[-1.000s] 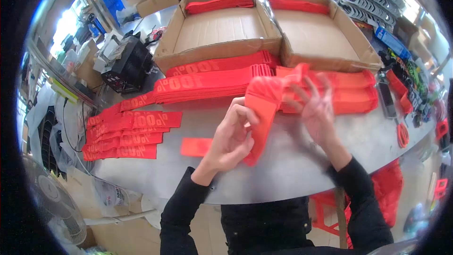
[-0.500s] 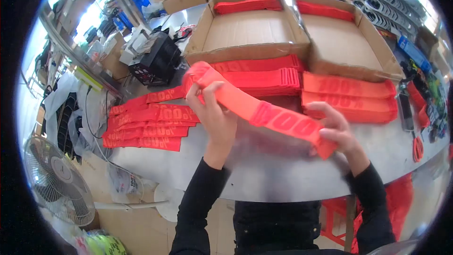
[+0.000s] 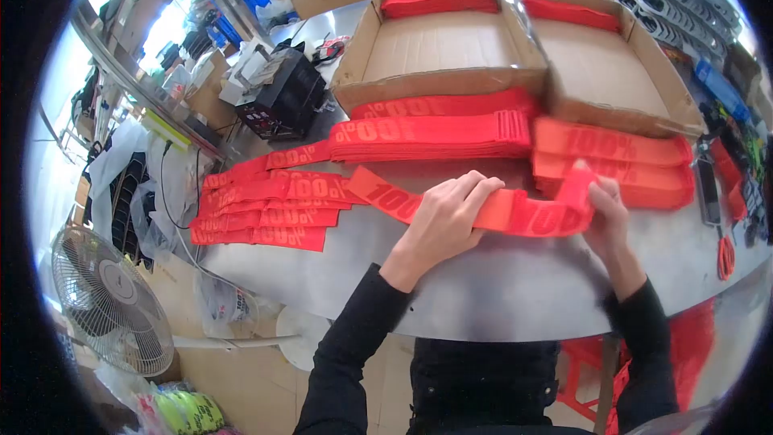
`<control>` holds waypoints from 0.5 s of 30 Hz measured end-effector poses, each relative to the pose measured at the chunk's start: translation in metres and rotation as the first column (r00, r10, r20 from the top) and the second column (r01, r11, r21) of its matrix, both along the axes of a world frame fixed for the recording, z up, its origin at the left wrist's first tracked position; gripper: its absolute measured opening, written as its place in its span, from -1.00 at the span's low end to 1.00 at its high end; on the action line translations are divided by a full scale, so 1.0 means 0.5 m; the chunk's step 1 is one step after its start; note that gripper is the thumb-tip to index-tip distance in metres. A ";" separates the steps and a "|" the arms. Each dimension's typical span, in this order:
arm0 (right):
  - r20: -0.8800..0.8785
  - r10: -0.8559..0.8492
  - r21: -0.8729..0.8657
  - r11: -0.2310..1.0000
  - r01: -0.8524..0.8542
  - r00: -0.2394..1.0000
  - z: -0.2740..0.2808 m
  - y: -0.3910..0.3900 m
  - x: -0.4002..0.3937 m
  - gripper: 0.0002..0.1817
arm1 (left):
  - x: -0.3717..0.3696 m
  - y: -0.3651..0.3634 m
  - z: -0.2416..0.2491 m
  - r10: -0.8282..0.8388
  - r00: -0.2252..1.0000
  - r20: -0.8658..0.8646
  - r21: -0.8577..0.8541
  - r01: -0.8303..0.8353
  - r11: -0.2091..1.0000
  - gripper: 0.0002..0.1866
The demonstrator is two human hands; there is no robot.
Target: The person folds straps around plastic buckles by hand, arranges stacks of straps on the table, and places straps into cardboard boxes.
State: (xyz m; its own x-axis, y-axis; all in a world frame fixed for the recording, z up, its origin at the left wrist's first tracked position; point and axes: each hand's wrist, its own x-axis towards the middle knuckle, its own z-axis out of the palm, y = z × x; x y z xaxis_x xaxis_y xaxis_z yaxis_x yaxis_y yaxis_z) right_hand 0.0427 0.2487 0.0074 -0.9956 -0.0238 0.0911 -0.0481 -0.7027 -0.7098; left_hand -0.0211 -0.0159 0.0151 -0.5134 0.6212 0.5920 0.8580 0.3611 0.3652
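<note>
A red-orange strap (image 3: 527,214) printed with "100" stretches between my two hands, just over the grey table. My left hand (image 3: 448,221) is wrapped over its middle, with the printed left end sticking out beyond the knuckles. The strap's right end curls upward where my right hand (image 3: 609,221) grips it; some of those fingers are hidden behind it. Overlapping "100%" straps (image 3: 270,209) lie fanned out to the left. A neat strap stack (image 3: 427,135) lies behind my left hand, and another strap pile (image 3: 616,163) lies behind my right.
Two shallow cardboard boxes, a left one (image 3: 443,79) and a right one (image 3: 624,116), stand at the back with red straps inside. A black machine (image 3: 283,97) sits back left. Red-handled scissors (image 3: 725,258) lie at the right edge of the table (image 3: 483,298). A fan (image 3: 113,298) stands at left.
My left hand has come down and right along the strap, from its raised left end to its middle. The strap is lower, and its right end now curls up in my right hand.
</note>
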 end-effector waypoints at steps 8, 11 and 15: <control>-0.016 0.025 0.201 0.979 -0.022 1.000 -0.018 -0.015 -0.015 -0.85 | 0.017 0.004 0.027 0.027 0.999 0.044 -0.040 -0.025 0.999 -0.30; 0.040 0.092 0.200 0.975 -0.098 0.995 -0.032 -0.010 -0.022 -0.86 | 0.014 -0.002 0.022 0.029 1.000 -0.008 0.005 -0.029 1.000 -0.28; 0.148 0.141 0.189 0.967 -0.168 0.979 -0.032 -0.030 -0.017 -0.84 | 0.036 0.014 0.034 -0.053 0.996 0.069 0.146 0.043 0.988 -0.20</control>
State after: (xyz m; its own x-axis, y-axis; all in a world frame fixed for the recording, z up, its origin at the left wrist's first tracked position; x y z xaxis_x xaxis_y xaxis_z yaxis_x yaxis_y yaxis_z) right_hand 0.0344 0.2335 -0.0084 -0.9811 -0.1825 -0.0638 0.1539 -0.5376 -0.8290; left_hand -0.0032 -0.0090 0.0319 -0.5297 0.5572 0.6396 0.8426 0.2593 0.4719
